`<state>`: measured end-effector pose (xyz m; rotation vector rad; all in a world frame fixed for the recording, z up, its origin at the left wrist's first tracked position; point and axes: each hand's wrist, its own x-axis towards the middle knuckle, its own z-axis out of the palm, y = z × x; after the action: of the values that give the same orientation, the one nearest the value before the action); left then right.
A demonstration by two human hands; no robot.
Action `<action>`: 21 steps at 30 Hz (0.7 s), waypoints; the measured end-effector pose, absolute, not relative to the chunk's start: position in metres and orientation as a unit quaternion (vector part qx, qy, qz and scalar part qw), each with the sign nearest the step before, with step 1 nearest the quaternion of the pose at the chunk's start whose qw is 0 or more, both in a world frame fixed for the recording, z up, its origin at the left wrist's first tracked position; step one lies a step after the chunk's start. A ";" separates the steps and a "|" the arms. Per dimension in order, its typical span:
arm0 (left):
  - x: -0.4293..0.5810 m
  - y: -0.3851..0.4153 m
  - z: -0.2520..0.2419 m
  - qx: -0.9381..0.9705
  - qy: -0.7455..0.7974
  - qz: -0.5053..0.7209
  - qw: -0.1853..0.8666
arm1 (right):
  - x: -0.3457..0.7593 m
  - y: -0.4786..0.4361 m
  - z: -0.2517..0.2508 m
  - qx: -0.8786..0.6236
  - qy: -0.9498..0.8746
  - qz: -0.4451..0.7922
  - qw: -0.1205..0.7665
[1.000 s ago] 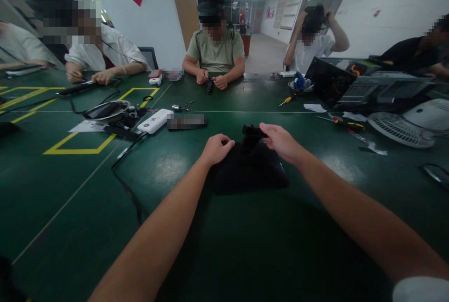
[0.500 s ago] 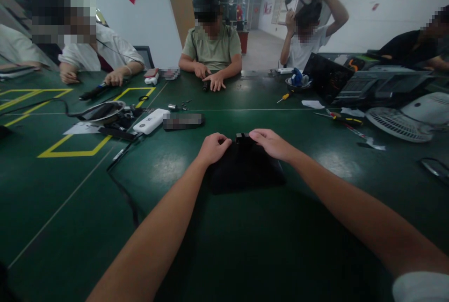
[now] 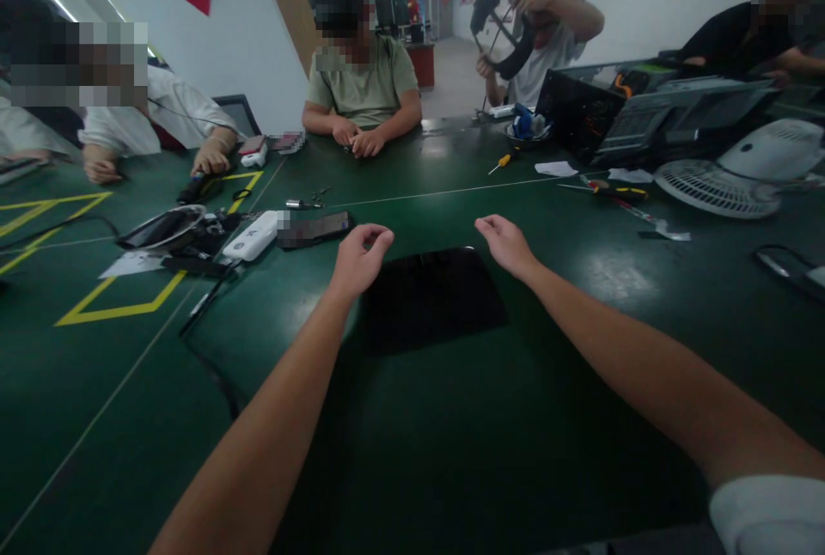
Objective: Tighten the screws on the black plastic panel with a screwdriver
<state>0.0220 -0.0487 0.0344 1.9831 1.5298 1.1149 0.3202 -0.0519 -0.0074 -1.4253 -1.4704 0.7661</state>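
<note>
A thin black panel (image 3: 435, 297) with rounded corners and a glossy far edge lies on the green table in front of me. My left hand (image 3: 363, 256) hovers by its far left corner, fingers curled with a small gap to the thumb, and nothing shows in them. Beyond the far right corner is my right hand (image 3: 506, 246), its fingertips drawn together and no object visible between them. Neither hand appears to grip the panel.
Left of my hands lie a dark phone (image 3: 315, 230), a white power bank (image 3: 254, 235) and a round tray (image 3: 168, 228) with cables. Screwdrivers (image 3: 619, 192) and a white fan (image 3: 722, 177) lie to the right. People sit across the table; one holds a headset (image 3: 503, 35).
My hands have moved apart. The small black block between them no longer shows, and the panel's flat face is now visible. The view has shifted right.
</note>
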 end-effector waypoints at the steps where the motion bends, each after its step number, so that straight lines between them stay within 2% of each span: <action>1: 0.027 -0.053 0.049 0.714 0.540 0.403 0.192 | 0.322 -0.051 -0.009 -0.594 -0.596 0.301 0.449; 3: 0.042 -0.067 0.076 0.746 0.518 0.380 0.177 | 0.321 -0.052 -0.009 -0.600 -0.612 0.302 0.417; 6: 0.071 -0.094 0.099 0.831 0.473 0.268 0.120 | 0.316 -0.056 -0.006 -0.603 -0.630 0.299 0.388; 11: 0.108 -0.116 0.074 0.852 0.509 0.124 0.020 | 0.314 -0.058 -0.006 -0.602 -0.635 0.276 0.396; 15: 0.113 -0.111 0.050 0.816 0.559 0.144 -0.021 | 0.314 -0.059 -0.007 -0.594 -0.636 0.272 0.411; 21: 0.103 -0.105 0.057 0.800 0.564 0.204 -0.007 | 0.315 -0.059 -0.006 -0.587 -0.602 0.289 0.458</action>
<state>0.1028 -0.1047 0.0570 2.5248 1.7790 0.6445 0.3147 -0.0591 -0.0065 -1.4465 -1.4819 0.7123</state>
